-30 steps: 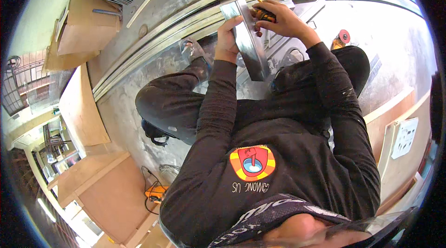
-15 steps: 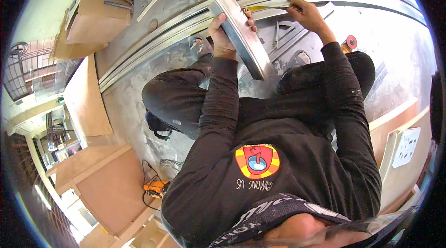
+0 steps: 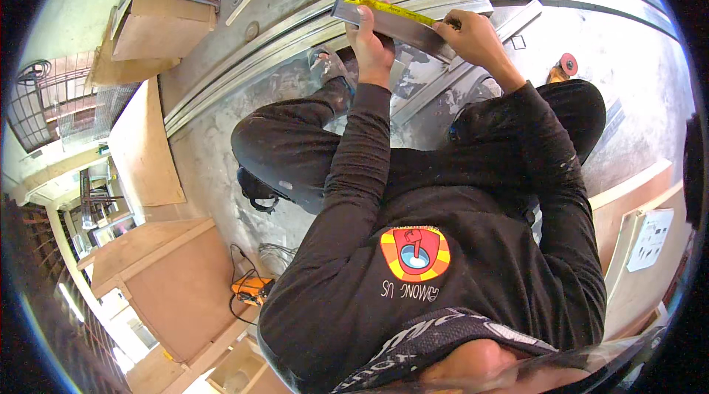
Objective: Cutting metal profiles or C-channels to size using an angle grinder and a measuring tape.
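My left hand (image 3: 371, 50) is closed round a short piece of rectangular metal tube (image 3: 413, 34), its thumb pressing at the upper face near the left end. Along that tube lies the yellow blade of a tape measure (image 3: 395, 10), its end hook at the tube's left end. My right hand (image 3: 476, 41) pinches the blade close to the tube's right end. The tape's case is not clearly visible, hidden in or behind the right hand. Both hands hang above the floor, past my folded legs.
Long metal profiles (image 3: 247, 76) run across the floor beyond my feet. A tool with a red disc (image 3: 567, 64) lies right of my knee. Cardboard (image 3: 166, 21) stands far left; an orange corded device (image 3: 252, 290) sits near left. Wooden panels (image 3: 628, 202) stand at right.
The tube has turned from slanting toward me to lying crosswise. The tape blade now rests along it, and my right hand has come left and slightly nearer.
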A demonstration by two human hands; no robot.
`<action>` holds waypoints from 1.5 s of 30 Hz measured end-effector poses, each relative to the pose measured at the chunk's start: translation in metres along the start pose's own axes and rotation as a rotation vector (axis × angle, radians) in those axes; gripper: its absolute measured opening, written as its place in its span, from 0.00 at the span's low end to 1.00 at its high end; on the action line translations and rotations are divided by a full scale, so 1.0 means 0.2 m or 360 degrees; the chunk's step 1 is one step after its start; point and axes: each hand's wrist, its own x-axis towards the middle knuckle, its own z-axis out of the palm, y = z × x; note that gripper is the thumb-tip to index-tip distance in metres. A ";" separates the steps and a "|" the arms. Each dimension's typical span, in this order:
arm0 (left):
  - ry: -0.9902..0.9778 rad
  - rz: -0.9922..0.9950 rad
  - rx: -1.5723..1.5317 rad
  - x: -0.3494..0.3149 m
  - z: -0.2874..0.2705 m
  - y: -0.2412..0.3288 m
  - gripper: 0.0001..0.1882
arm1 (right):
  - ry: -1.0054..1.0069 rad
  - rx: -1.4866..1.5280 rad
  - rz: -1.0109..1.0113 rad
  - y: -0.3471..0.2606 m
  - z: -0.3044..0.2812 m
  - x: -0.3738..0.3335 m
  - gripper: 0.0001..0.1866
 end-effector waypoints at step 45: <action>0.0505 0.0053 -0.0374 0.00 0.17 0.24 0.25 | 0.0486 -0.0374 -0.0269 -0.02 -0.28 -0.14 0.23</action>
